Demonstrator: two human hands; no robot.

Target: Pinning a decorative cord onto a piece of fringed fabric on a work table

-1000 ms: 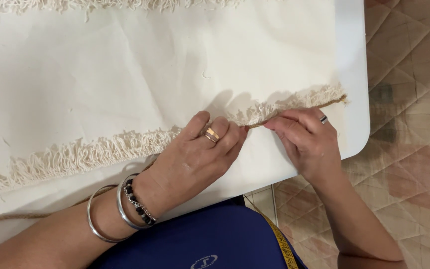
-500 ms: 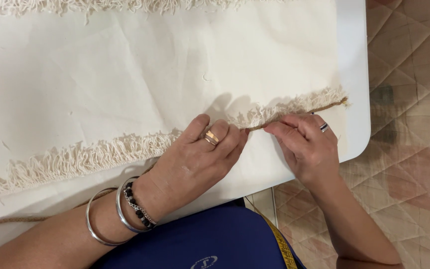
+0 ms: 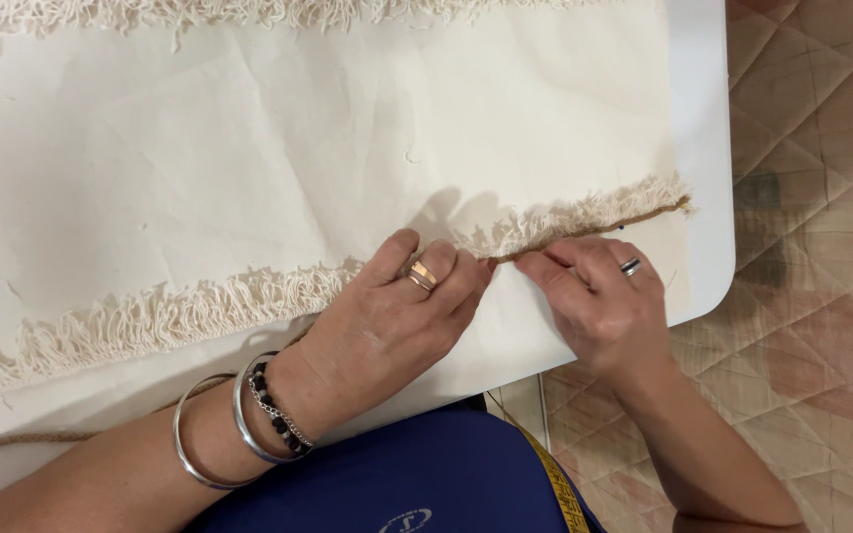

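Observation:
A cream cloth (image 3: 278, 148) lies flat on a white table (image 3: 708, 148). Its near edge carries a fluffy cream fringe (image 3: 190, 306) that runs from the left to the table's right end. A thin brown cord (image 3: 594, 225) lies along that fringe. My left hand (image 3: 392, 326), with a gold ring and several bangles on the wrist, presses down on the fringe with its fingers together. My right hand (image 3: 599, 301), with a dark ring, pinches the brown cord just right of the left fingertips.
A second fringe (image 3: 199, 12) runs along the cloth's far edge. Right of the table lies a quilted beige and pink cover (image 3: 821, 296). A blue garment (image 3: 417, 474) and a yellow tape measure (image 3: 565, 489) are at the bottom, by my lap.
Both hands have stayed at nearly the same spot on the fringe; the fingers of the right hand have shifted slightly along the cord.

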